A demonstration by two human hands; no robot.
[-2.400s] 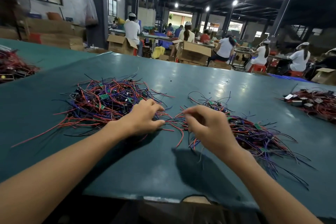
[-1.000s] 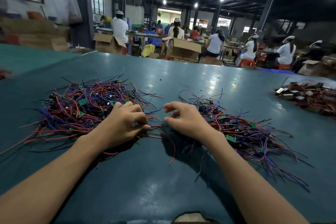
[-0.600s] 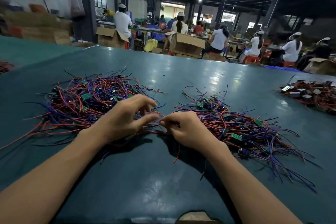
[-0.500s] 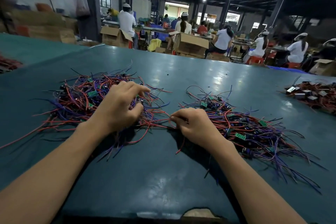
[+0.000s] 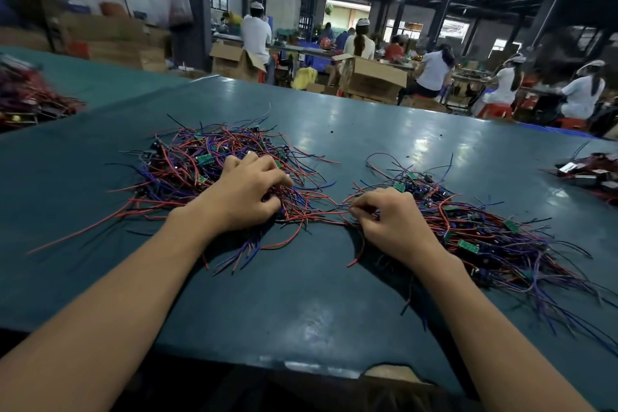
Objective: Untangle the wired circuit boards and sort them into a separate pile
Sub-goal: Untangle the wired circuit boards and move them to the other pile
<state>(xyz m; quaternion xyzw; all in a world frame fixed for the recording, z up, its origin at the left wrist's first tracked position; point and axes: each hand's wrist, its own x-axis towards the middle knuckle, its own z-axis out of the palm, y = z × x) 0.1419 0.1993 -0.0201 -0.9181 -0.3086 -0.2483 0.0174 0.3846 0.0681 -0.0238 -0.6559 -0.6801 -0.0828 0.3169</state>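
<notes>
Obs., head view: your left hand (image 5: 247, 191) and right hand (image 5: 391, 221) are bare; your left forearm (image 5: 117, 304) and right forearm (image 5: 495, 328) are bare too, along all the length in view, from the lower frame edge up to the wrists; outlines slim and smooth; knuckles read as low ridges on both hands; nails too small to read.

Your left grip (image 5: 249, 197) has its fingertips buried in the tangled heap of red and purple wired circuit boards (image 5: 194, 160). The strand (image 5: 334, 212) your right grip (image 5: 389, 221) pinches is too thin to single out. The far-left reddish wire pile (image 5: 30, 100) is blurred and cut by the edge.
</notes>
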